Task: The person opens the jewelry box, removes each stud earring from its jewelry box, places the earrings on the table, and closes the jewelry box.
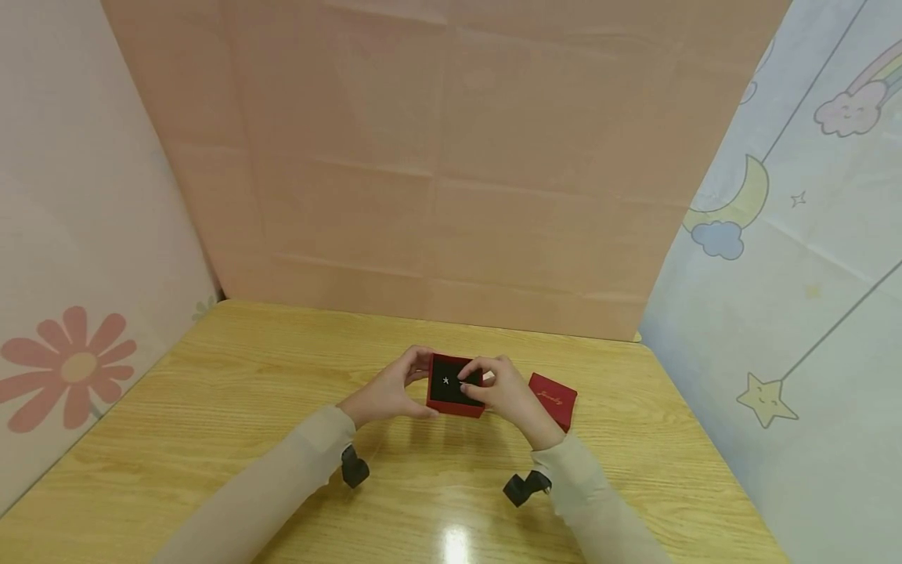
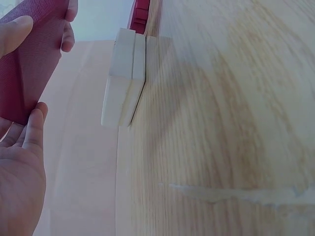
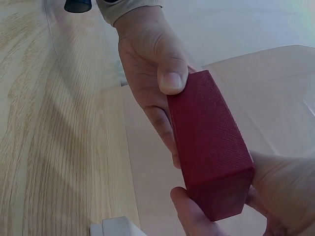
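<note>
My left hand [image 1: 391, 394] holds a small red jewelry box [image 1: 456, 409] off the table, thumb on its front and fingers around the left side. Inside, a black insert [image 1: 440, 395] faces up. On the left of the insert sits a silver star-shaped earring [image 1: 445, 381]. My right hand [image 1: 502, 385] reaches over the box's right half, its thumb and index finger pinching a tiny shiny earring [image 1: 461, 383] against the insert. Fingertips mostly cover that piece. In the right wrist view the box [image 3: 211, 128] shows only its outer red walls, with the insert hidden.
Right of the hands, a red lid [image 1: 554, 398] with gold lettering lies on the wooden table [image 1: 296, 352]. Behind the box stands a small white block-like object [image 2: 123, 78], largely hidden in the head view. A pink cloth backdrop [image 1: 423, 196] rises at the table's far edge.
</note>
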### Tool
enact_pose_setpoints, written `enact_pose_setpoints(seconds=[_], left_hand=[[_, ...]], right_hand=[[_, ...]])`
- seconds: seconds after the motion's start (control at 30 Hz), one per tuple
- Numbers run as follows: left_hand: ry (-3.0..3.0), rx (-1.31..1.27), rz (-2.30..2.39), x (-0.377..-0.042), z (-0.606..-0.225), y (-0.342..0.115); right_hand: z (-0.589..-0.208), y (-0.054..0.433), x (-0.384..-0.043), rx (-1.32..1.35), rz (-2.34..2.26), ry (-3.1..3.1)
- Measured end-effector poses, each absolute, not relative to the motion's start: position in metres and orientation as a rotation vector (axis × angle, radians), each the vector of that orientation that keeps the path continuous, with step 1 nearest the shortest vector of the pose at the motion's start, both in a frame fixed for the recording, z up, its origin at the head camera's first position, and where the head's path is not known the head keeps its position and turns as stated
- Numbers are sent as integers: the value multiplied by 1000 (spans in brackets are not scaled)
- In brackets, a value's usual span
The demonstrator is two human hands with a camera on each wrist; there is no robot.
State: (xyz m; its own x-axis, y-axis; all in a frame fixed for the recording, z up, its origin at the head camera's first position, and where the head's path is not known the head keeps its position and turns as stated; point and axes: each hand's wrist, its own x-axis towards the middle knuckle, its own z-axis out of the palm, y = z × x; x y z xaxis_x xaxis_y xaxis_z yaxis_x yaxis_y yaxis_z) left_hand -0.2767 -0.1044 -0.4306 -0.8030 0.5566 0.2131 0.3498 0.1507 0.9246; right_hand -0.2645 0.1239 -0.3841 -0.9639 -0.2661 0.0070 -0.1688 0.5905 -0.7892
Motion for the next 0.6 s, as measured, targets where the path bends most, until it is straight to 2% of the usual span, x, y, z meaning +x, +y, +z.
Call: enact_pose_setpoints(seconds=[0.6], left_hand=[[2248, 898, 1705, -276, -432, -102]], right_hand=[[-383, 125, -264, -412, -1228, 2762]])
